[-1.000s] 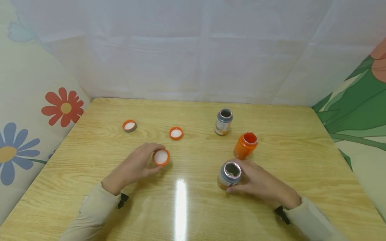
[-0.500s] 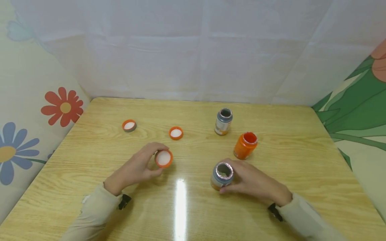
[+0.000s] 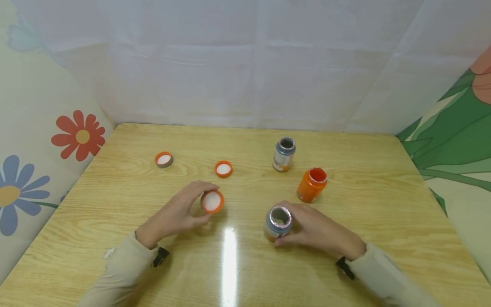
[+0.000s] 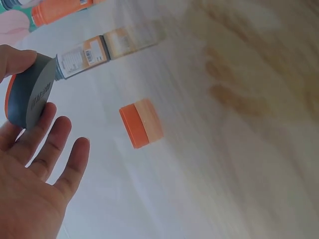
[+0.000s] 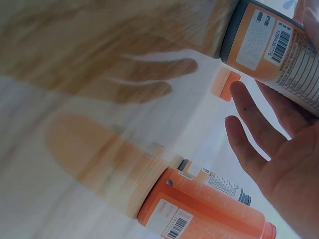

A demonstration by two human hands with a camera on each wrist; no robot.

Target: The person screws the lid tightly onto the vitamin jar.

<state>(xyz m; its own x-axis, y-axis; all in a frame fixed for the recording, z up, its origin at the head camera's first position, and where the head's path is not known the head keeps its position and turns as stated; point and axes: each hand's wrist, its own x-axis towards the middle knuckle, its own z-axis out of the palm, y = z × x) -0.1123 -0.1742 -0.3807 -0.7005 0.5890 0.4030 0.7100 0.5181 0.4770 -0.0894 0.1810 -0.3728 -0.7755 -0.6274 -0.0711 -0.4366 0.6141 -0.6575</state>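
Note:
My left hand (image 3: pixel 178 213) pinches a grey bottle cap (image 3: pixel 212 201) by its edge between thumb and fingers. Its orange rim and white liner face up toward the head camera; the left wrist view shows the cap's grey outside (image 4: pixel 42 92). On the right, my right hand (image 3: pixel 318 228) grips an uncapped grey bottle (image 3: pixel 273 232) around its side, mouth up, with torn foil around the rim. The right wrist view shows this bottle's barcode label (image 5: pixel 276 45), with the remaining fingers (image 5: pixel 259 124) spread below. A gap separates the cap from the bottle.
Behind the right hand stand an open orange bottle (image 3: pixel 311 187) and a second open grey bottle (image 3: pixel 284 158). An orange cap (image 3: pixel 223 169) and a grey cap with orange lining (image 3: pixel 164 159) lie liner-up farther back on the wooden table (image 3: pixel 115 192).
The right hand has brought the grey bottle leftward. My left hand has shifted slightly right with the cap, narrowing the gap between them. The other bottles and caps stay put.

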